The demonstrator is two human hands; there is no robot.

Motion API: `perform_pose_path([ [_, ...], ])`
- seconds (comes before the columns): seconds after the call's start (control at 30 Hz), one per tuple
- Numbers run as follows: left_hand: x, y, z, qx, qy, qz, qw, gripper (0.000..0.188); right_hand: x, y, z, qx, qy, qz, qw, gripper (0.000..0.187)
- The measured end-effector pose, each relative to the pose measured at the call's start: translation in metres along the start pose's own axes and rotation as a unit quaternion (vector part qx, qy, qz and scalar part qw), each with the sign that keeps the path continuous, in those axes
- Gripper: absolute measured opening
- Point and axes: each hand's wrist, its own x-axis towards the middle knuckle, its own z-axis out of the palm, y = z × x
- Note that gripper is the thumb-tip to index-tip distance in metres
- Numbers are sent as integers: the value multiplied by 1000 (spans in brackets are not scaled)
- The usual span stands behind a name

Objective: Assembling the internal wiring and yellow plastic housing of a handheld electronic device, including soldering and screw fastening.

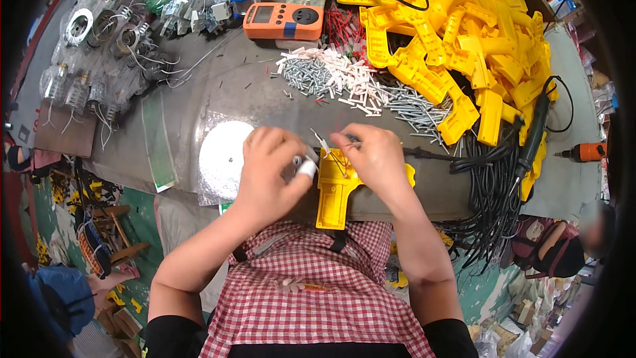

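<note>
A yellow plastic housing half (333, 193), shaped like a pistol grip, lies on the bench edge in front of me. Thin wires and a white sleeve (322, 141) stick up from its upper end. My left hand (270, 169) is curled just left of the housing, with white wrapping on one finger; what its fingers hold, if anything, is partly hidden and blurred. My right hand (375, 158) is closed over the housing's upper right, thumb and finger pinched at the wires. A black cable (427, 154) runs from beside that hand to the right.
Yellow housing parts (477, 46) are heaped at the far right, near screws (301, 78), white sleeves (351, 76) and an orange meter (283, 21). Black cables (490, 192) and a soldering iron (535, 126) lie right. A white disc (228, 159) and bagged metal parts (99, 40) are left.
</note>
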Motion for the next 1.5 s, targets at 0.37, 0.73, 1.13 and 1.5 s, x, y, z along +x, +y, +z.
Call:
perform_pose_path([
  [0.37, 29, -15, -4, -215, -189, -160, 945, 13, -15, -5, -5, 123, -119, -76, 982, 14],
  [0.73, 38, -15, -4, -251, -225, -182, 924, 15, -9, -2, -7, 117, -125, -110, 979, 13],
  [1.13, 51, -1, -6, -315, -267, -213, 885, 45, -6, 0, -32, -23, -7, -254, 967, 29],
  [1.5, 26, 2, 13, -73, -59, -6, 996, 53, -3, 25, -16, 358, -100, 6, 928, 19],
])
